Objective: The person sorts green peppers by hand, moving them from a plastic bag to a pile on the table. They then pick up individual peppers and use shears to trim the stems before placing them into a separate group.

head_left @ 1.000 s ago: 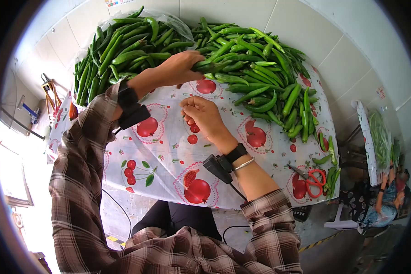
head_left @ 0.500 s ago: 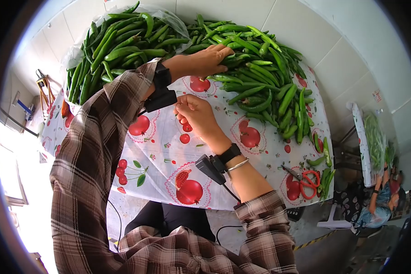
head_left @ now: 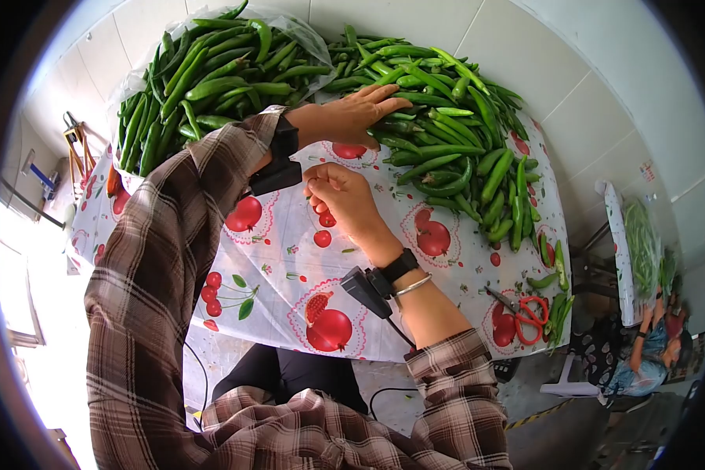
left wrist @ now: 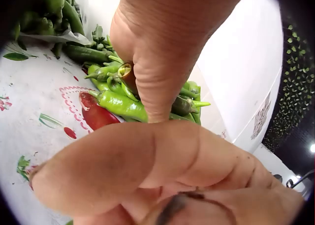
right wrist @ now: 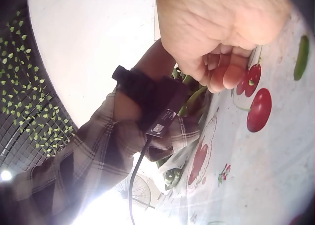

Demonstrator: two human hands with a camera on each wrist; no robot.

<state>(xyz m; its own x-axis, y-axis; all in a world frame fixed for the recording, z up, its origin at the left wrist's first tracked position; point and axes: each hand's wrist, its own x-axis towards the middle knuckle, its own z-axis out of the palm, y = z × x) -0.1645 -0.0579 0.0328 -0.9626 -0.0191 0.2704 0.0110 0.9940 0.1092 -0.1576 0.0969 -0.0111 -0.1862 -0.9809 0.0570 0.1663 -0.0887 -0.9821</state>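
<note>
Since a second ago, our left hand point(head_left: 351, 116) has moved right, now spread wide at the edge of the green peppers point(head_left: 446, 129) heaped on the desk point(head_left: 462, 262); our right hand point(head_left: 345, 200) is loosely curled nearby.

Green peppers point(head_left: 446, 129), white fruit-patterned tablecloth point(head_left: 278, 290)

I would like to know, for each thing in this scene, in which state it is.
Tablecloth: spread out
Loose green peppers: heaped on the tablecloth
Bagged peppers: piled up in an open plastic bag
Left hand: fingers spread, at the heap's edge
Right hand: fingers loosely curled, nothing seen held
Scissors: lying unheld; blades open or closed, unclear
Few peppers beside the scissors: lying apart from the heap
</note>
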